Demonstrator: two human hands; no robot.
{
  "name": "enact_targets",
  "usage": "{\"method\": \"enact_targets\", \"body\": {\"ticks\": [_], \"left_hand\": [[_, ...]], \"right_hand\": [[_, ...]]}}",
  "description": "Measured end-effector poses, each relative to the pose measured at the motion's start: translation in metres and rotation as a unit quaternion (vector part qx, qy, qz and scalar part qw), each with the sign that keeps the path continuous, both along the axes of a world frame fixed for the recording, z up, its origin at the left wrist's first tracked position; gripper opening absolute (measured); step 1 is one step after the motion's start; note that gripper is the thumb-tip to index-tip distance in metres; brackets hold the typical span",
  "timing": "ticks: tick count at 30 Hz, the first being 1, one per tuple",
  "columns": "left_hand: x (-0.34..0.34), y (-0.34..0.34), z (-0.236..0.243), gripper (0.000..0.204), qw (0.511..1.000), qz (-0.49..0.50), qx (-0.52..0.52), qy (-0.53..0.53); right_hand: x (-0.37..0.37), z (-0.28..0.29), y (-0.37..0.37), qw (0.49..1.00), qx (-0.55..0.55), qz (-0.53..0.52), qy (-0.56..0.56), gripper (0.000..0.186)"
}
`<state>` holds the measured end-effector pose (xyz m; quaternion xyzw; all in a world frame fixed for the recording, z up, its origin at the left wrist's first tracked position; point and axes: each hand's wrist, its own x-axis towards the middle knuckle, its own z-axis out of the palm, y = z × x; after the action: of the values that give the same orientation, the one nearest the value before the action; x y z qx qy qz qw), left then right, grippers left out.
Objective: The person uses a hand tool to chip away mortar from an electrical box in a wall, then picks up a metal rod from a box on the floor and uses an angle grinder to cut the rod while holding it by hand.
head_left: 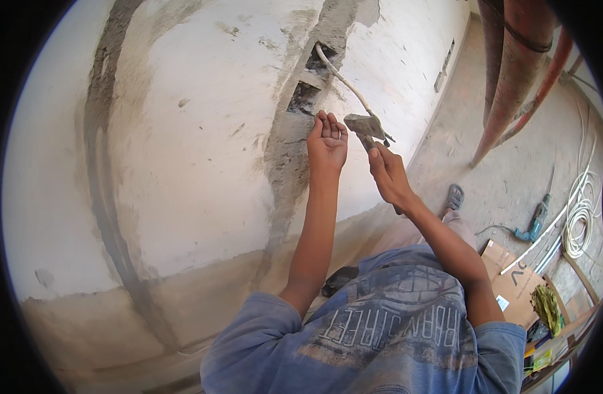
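My right hand (391,177) is wrapped round the handle of a hammer. The hammer's blocky grey head (363,124) points up toward the wall, just right of my left hand (327,143). That left hand is raised against the wall with its fingers curled in; anything between them is too small to make out. Just above it are two dark rectangular wall openings, an upper one (320,58) and a lower one (304,98). A whitish cable (344,80) comes out of the upper opening and bends down behind the hammer head, its dark ends showing beyond.
Rough grey plaster strips (285,154) run down the white wall (209,131). Reddish poles (511,72) stand at the upper right. On the floor at right lie a teal power drill (533,220), coiled white cable (578,226) and flattened cardboard (511,279).
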<state>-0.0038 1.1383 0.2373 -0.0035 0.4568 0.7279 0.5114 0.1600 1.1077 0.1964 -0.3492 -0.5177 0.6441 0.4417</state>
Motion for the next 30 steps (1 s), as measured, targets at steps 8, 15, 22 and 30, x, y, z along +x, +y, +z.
{"method": "enact_targets", "body": {"ticks": [8, 15, 22, 30], "left_hand": [[0.005, -0.006, 0.013, 0.015, 0.993, -0.062, 0.061, -0.085], [0.019, 0.021, 0.008, 0.01, 0.984, -0.044, 0.094, -0.148], [0.041, 0.034, -0.01, 0.01, 0.976, 0.042, 0.147, -0.156], [0.022, 0.061, -0.019, 0.006, 0.967, 0.086, 0.18, -0.16]], "right_hand": [[0.023, -0.004, -0.008, 0.999, -0.033, 0.033, -0.02, 0.049], [0.04, -0.006, -0.001, 0.998, -0.003, 0.052, -0.038, 0.051], [0.064, 0.018, 0.004, 0.994, 0.012, 0.059, -0.09, 0.055], [0.083, -0.005, 0.002, 0.995, 0.011, 0.068, -0.069, 0.05]]}}
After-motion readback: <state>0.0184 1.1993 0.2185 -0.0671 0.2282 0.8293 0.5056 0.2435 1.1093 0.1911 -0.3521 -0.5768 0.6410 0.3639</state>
